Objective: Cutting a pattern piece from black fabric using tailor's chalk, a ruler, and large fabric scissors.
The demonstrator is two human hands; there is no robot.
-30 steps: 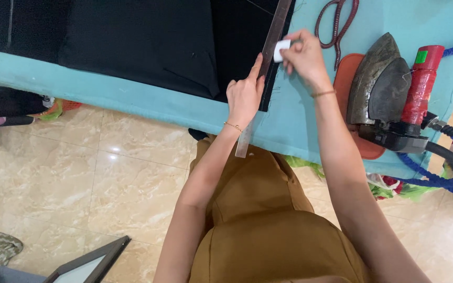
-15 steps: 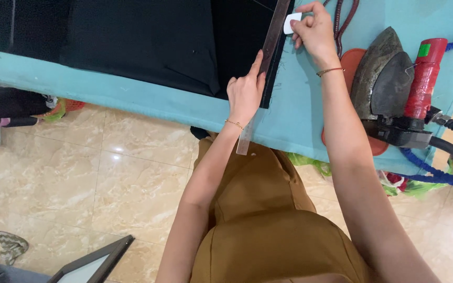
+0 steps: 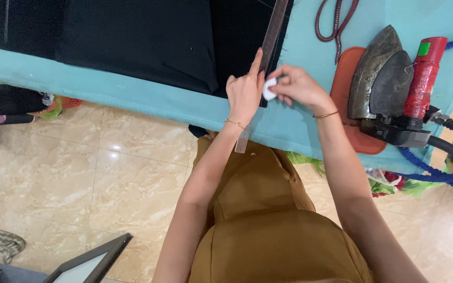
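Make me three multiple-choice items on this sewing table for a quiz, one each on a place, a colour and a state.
1. Where does the grey metal iron rest?
A. on the orange mat
B. on the floor
C. on the black fabric

2. What colour is the table cover?
A. yellow
B. turquoise
C. white

3. What does the right hand hold?
A. scissors
B. nothing
C. small white chalk piece

Key: A, the mat lies under the iron; B, the cover is turquoise; C, chalk is pinched beside the long ruler under the left hand.

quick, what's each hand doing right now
Left hand: fingers pressing the ruler flat on the black fabric.
Right hand: closed on the white chalk.
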